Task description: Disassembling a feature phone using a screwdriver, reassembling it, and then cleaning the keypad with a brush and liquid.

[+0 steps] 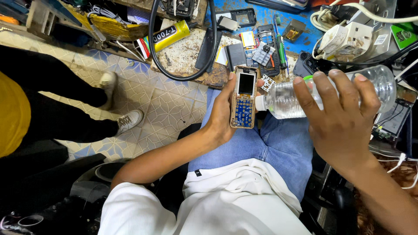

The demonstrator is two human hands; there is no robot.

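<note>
The opened phone (244,96), light and likely fragile with its board bare, sits upright over the lap, the left hand (222,115) holding it by its edges. Just right of it, the right hand (339,117) wraps a clear plastic bottle (287,98), probably slippery, its neck pointing at the phone. Beyond lies a cluttered bench (187,56).

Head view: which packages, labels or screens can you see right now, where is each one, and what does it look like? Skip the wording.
Phone screen: small dark rectangle in the opened phone held in the left hand.
Glue tube: yellow with a black label, lying on the bench, upper middle.
Water bottle: clear plastic, no label visible, in the right hand.
Bare screen module: dark panel at the right edge.
</note>
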